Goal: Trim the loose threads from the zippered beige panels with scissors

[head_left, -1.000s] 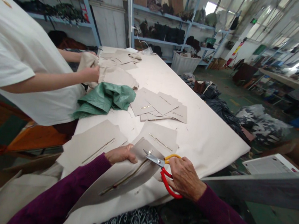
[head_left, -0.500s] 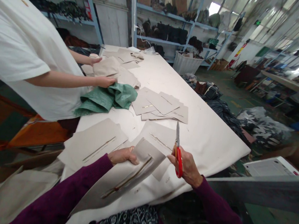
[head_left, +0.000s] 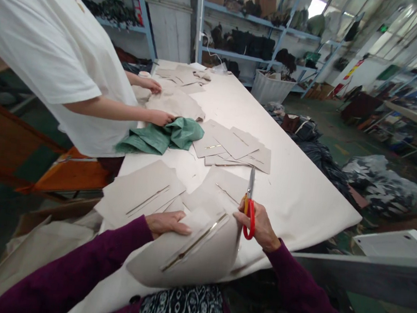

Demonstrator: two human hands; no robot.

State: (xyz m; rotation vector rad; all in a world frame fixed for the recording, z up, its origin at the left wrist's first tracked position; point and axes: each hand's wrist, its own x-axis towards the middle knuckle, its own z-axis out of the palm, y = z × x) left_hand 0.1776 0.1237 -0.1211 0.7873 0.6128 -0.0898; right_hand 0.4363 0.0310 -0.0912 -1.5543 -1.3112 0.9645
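My left hand (head_left: pixel 169 223) grips the left edge of a beige fabric panel (head_left: pixel 214 254), thumb on top. A gold-coloured zipper (head_left: pixel 195 243) runs slantwise across this panel, which bends over the near edge of the table. In my right hand (head_left: pixel 261 224) are red-handled scissors (head_left: pixel 250 213), blades pointing away from me and looking closed. The fingertips of that hand touch the panel's right edge. Under and beyond it lie another zippered panel (head_left: pixel 224 182) and, to the left, a stack of similar panels (head_left: pixel 140 184).
Further up the white table (head_left: pixel 293 183) lies a pile of zippered panels (head_left: pixel 238 147). At the left a co-worker in a white shirt (head_left: pixel 73 67) handles beige pieces (head_left: pixel 178 103) beside green cloth (head_left: pixel 184 134). A white bin (head_left: pixel 273 86) and shelves (head_left: pixel 239 54) stand behind.
The held panel has turned and its zipper side now faces up more fully, its right edge at my right fingers. The co-worker's hands have put down a beige piece. The view has shifted slightly left.
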